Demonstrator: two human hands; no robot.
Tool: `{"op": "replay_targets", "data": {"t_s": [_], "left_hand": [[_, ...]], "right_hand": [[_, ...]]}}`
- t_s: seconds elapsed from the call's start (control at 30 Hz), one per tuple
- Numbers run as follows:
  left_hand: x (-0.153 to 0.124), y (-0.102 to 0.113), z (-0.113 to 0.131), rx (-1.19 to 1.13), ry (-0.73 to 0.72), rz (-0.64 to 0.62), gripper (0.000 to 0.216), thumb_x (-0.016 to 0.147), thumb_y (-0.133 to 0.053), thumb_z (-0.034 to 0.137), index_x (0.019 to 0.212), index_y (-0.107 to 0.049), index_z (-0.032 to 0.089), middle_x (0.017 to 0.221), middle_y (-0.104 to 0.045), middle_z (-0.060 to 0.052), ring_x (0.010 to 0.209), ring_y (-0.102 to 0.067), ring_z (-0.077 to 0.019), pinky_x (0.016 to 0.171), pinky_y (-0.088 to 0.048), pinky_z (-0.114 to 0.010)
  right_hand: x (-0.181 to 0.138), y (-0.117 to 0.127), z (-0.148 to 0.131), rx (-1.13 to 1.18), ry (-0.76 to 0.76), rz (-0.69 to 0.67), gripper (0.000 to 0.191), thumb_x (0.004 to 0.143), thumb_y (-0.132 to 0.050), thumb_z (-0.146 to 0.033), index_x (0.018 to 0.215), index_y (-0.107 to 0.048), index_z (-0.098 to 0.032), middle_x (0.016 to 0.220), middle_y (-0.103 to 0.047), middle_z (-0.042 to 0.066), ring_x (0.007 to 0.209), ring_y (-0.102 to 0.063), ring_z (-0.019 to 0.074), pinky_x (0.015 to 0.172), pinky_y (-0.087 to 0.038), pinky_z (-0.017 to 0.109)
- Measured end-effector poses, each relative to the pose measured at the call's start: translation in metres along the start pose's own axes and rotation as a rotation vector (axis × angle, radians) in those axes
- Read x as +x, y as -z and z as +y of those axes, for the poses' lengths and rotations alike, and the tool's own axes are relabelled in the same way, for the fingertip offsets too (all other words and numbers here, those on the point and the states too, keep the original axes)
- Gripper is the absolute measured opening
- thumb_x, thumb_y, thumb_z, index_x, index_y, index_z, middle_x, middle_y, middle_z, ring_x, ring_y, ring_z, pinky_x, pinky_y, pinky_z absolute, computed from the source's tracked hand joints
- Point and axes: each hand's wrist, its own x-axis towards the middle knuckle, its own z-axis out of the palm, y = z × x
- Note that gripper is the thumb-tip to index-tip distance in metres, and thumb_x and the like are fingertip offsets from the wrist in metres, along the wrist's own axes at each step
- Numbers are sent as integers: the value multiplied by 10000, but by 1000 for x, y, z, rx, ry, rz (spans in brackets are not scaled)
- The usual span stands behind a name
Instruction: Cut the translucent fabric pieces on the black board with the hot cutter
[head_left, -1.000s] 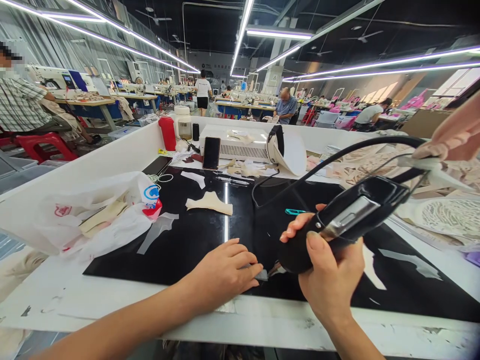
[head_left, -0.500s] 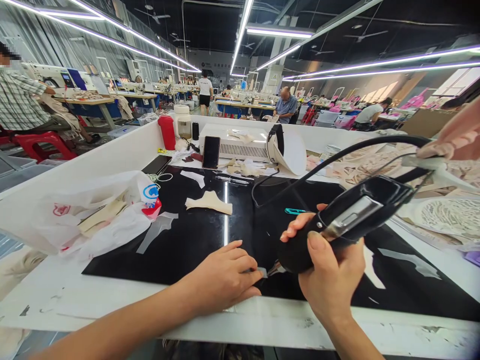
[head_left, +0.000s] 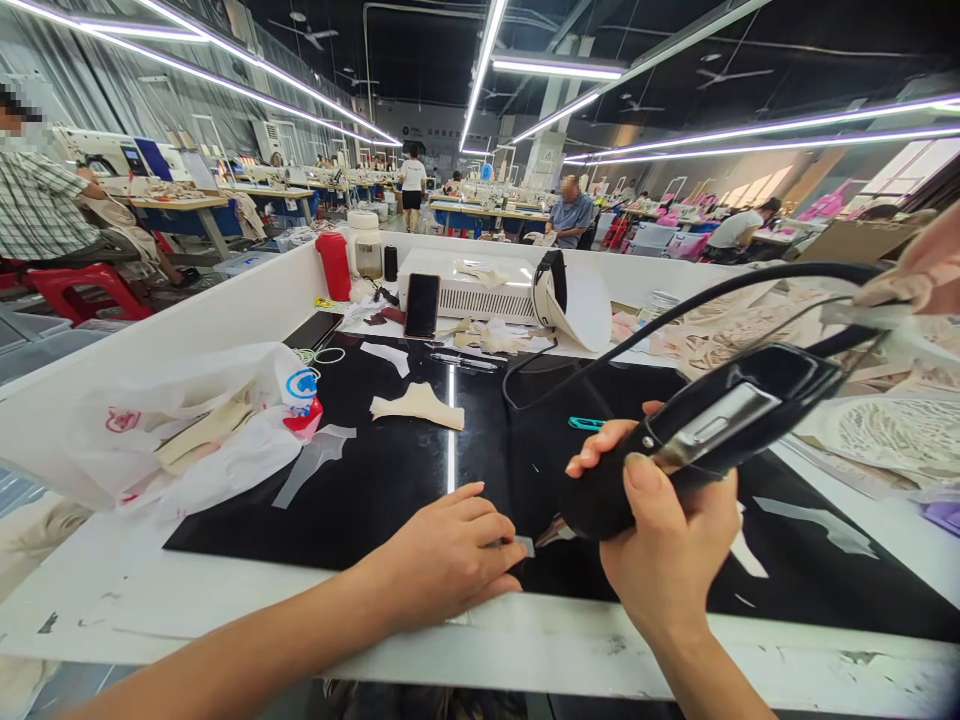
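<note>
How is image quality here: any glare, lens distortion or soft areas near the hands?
Head view: bright, even strip lighting; a thin white glare line runs down the black mat; the wide lens bows the table rim and stretches the edges; left hand pinching a scrap, right hand and the black tool it grips are sharp; lace cloth at the right edge looks soft.

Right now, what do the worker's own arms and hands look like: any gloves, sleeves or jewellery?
Both bare. The left hand and right hand wear no gloves or visible rings. The left forearm and right forearm are uncovered to the frame's edge: no sleeve, watch or bracelet shows. The right thumbnail is short, unpainted.
</note>
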Motion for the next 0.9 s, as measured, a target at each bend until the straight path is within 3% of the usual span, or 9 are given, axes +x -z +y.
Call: {"op": "replay_targets", "data": {"t_s": [0.33, 0.67, 0.9], "left_hand": [[1, 0, 3, -5, 1, -9, 288, 1013, -653, 367, 1244, -667, 196, 1054, -709, -29, 1041, -652, -195, 1159, -421, -428], [0, 0, 3, -3, -1, -17, 294, 1021, -639, 379, 1252, -668, 199, 1061, -709, -31, 1037, -649, -188, 1147, -427, -418], [0, 1, 1, 1, 8, -30, 289, 1018, -644, 383, 1242, -665, 203, 1045, -704, -26, 1035, -642, -196, 1146, -423, -417]], "right_hand": [[-1, -1, 4, -2, -2, -35, 366, 885, -786, -342, 1187, -589, -276, 884, -684, -22, 707, -643, 151, 648, -586, 320], [-2, 1, 7, -11, 15, -58, 324, 921, -755, -312, 1199, -590, -287, 892, -683, -28, 702, -642, 137, 649, -583, 301], [1, -1, 6, 20, 0, -11, 304, 896, -770, -314, 1158, -620, -280, 861, -682, -27, 685, -636, 139, 623, -578, 296]]}}
